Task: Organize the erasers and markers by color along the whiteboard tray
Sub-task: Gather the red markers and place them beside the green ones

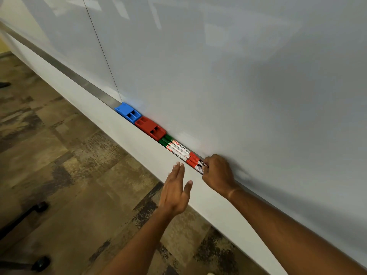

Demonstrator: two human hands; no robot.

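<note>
A blue eraser (128, 112) and a red eraser (150, 128) lie end to end in the whiteboard tray (95, 90). Right of them lie green-capped markers (175, 148) side by side, then red-capped markers (193, 159). My right hand (217, 172) rests in the tray with its fingers closed over the near ends of the red markers and a black marker (204, 163). My left hand (176, 190) hovers flat in front of the tray's white face, fingers straight and slightly apart, holding nothing.
The whiteboard (238, 66) fills the upper right. A white wall band (123, 135) runs below the tray. Patterned brown carpet (69, 165) covers the floor, with black chair castors (40, 207) at the lower left.
</note>
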